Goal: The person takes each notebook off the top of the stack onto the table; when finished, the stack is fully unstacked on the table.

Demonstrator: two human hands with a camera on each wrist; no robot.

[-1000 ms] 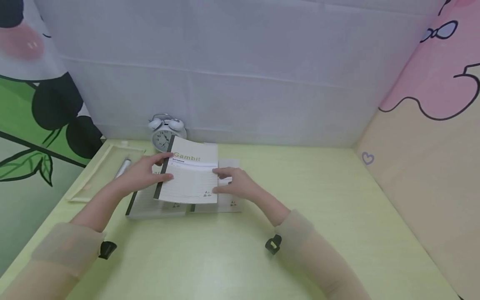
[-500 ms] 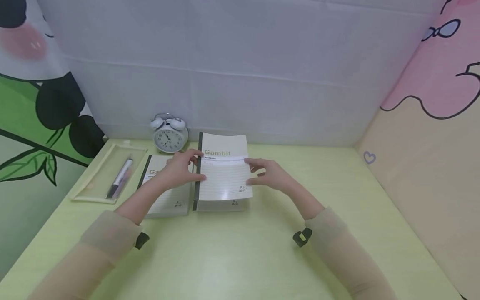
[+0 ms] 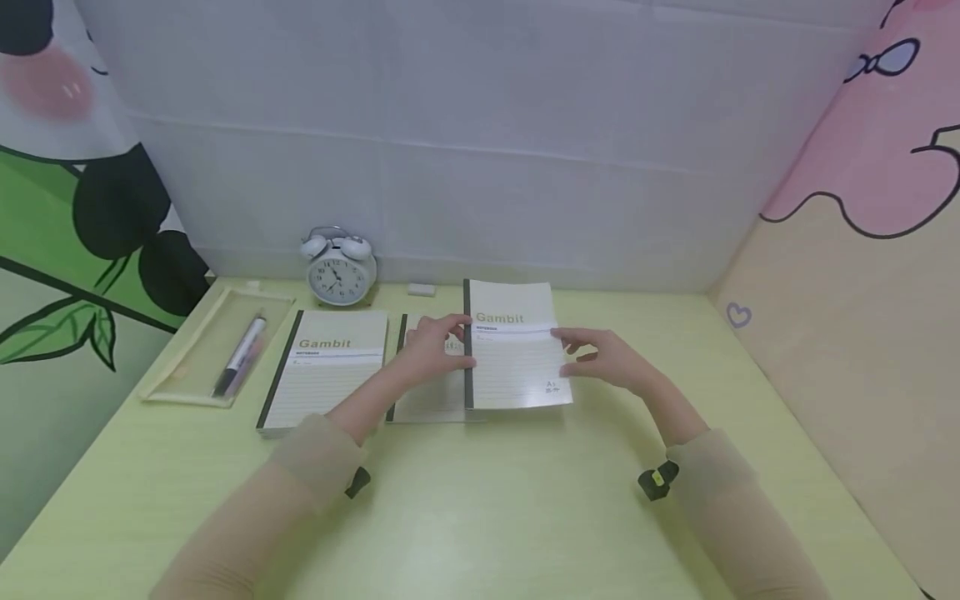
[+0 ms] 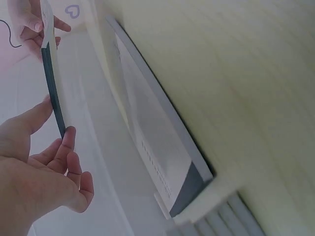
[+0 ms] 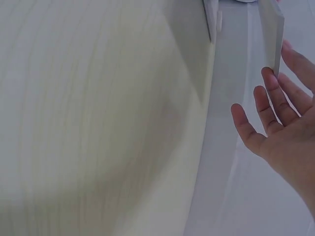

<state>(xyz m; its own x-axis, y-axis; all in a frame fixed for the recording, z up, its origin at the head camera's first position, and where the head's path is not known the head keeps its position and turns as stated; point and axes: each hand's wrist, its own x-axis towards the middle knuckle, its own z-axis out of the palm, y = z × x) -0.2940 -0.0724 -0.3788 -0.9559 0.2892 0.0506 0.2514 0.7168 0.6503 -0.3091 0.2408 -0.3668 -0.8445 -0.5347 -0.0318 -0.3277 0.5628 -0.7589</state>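
A Gambit notebook (image 3: 517,350) with a dark spine is held above the table, cover up. My left hand (image 3: 433,348) pinches its spine edge between thumb and fingers; the left wrist view shows that grip on the dark spine (image 4: 55,93). On the opposite edge my right hand (image 3: 609,360) pinches the notebook, and in the right wrist view its thumb and fingertips meet the edge while the other fingers spread. Under my left hand lies a second notebook (image 3: 431,400), partly covered. Further left rests a thicker-looking Gambit notebook (image 3: 322,375), lying flat.
A white twin-bell alarm clock (image 3: 339,275) stands at the back left. Beside it lies a small white eraser-like block (image 3: 422,290). A clear pouch (image 3: 168,387) with pens (image 3: 242,354) lies at the far left. A white cloth backdrop (image 3: 525,167) rises behind the table (image 3: 480,517).
Both hands have carried the held notebook rightward, from over the left notebook, past the middle one, to its right side. The left and middle notebooks and the white block are now more exposed.
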